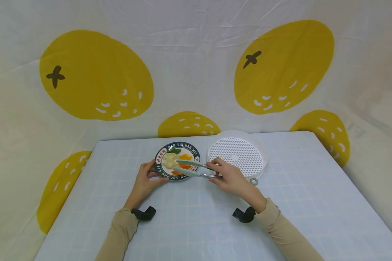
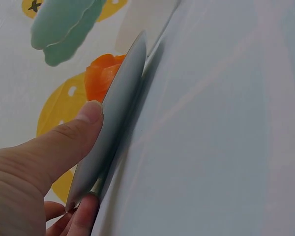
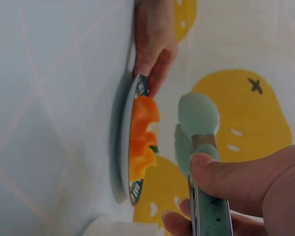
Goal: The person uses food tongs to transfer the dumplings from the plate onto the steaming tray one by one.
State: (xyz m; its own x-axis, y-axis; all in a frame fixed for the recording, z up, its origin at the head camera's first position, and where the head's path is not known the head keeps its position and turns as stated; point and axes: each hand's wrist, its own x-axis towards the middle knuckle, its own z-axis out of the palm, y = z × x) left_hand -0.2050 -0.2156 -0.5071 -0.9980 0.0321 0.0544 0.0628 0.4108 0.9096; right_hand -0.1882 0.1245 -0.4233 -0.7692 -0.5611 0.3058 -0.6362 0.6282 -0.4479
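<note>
My left hand (image 1: 146,178) grips the left edge of a round plate (image 1: 159,171) with a dark green lettered rim. In the left wrist view the thumb (image 2: 91,115) presses the top of the rim, with fingers beneath. On the plate lie a pale yellow piece (image 1: 167,159), several orange pieces (image 1: 184,156) and a green piece (image 1: 174,150); their exact kind is unclear. My right hand (image 1: 230,177) holds metal tongs (image 1: 196,164) with pale green tips, parted over the plate. Nothing shows between the tips (image 3: 199,113), which look raised above the food in the right wrist view.
A round white tray (image 1: 236,154) with many holes stands right of the plate, partly behind my right hand. The light blue checked tabletop (image 1: 189,224) ends at a white cloth (image 1: 196,72) printed with large yellow fruit.
</note>
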